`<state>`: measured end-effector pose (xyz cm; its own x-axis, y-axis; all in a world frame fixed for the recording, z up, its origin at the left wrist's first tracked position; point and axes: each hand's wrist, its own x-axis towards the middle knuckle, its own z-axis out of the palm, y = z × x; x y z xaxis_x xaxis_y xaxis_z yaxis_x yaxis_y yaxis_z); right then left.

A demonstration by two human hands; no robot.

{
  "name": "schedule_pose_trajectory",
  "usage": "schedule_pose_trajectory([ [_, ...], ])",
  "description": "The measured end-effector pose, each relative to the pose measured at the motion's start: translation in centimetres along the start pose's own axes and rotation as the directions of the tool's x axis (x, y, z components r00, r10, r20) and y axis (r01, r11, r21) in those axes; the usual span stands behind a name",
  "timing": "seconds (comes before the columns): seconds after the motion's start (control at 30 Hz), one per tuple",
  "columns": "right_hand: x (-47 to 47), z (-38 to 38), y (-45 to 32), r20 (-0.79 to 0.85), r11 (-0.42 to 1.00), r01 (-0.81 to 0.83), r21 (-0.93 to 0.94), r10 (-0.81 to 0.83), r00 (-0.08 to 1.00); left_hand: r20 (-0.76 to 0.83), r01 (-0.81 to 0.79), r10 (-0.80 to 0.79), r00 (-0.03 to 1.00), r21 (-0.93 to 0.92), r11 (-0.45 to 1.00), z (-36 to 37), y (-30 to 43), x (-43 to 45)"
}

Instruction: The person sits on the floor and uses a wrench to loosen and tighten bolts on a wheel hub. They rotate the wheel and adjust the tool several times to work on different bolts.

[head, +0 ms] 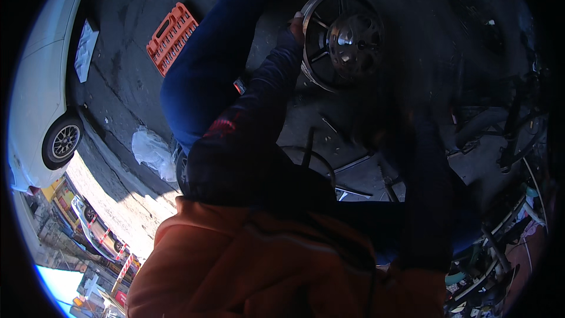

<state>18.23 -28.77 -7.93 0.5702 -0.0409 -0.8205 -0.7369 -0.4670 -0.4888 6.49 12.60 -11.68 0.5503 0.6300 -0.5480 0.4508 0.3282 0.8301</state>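
Observation:
A bare alloy wheel (314, 75), apparently from a motorcycle and without a tyre, rests on the dark floor ahead of me. Its hub carries a shiny round metal part (348, 48) with holes around it. My left hand (297, 28) grips the left side of the rim, thumb on the edge and the other fingers hidden. Deep shadow and blur cover my right hand (378, 134), below the wheel at the end of my dark sleeve. Whether it holds anything cannot be made out. Near it lie a slim metal tool (333, 127) and a long thin bar (353, 164).
An orange socket-set case (172, 37) lies open beyond my left leg. Crumpled clear plastic (152, 152) is on the floor nearer me. A pale car (42, 79) stands at far left. Dark frame-like metal parts (485, 128) and a heap of mixed scrap (490, 269) crowd the right.

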Motion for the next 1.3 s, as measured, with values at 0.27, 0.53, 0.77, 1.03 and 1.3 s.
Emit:
schedule_pose_trajectory([
  [0.27,4.7,0.9,1.4,0.008,0.994,-0.003,0.113,0.002,1.000,0.044,0.237,-0.241,0.970,-0.409,0.881,0.8,6.6,-3.5],
  [0.53,6.2,3.2,1.9,0.025,0.991,-0.009,0.136,0.006,1.000,0.060,0.323,-0.318,0.946,-0.159,0.933,-0.5,6.4,-0.6],
  [0.77,6.2,3.7,2.1,0.027,0.990,-0.003,0.144,-0.001,1.000,0.153,0.348,-0.321,0.935,-0.208,0.914,-1.1,6.5,2.7],
  [1.03,5.9,5.3,0.9,0.046,0.985,0.023,0.169,-0.032,0.998,0.117,0.353,-0.337,0.934,-0.177,0.919,-1.1,6.9,2.8],
  [1.3,5.9,6.6,-0.3,0.066,0.981,0.051,0.189,-0.065,0.996,0.064,0.367,-0.362,0.930,-0.130,0.921,-2.0,7.6,3.4],
])
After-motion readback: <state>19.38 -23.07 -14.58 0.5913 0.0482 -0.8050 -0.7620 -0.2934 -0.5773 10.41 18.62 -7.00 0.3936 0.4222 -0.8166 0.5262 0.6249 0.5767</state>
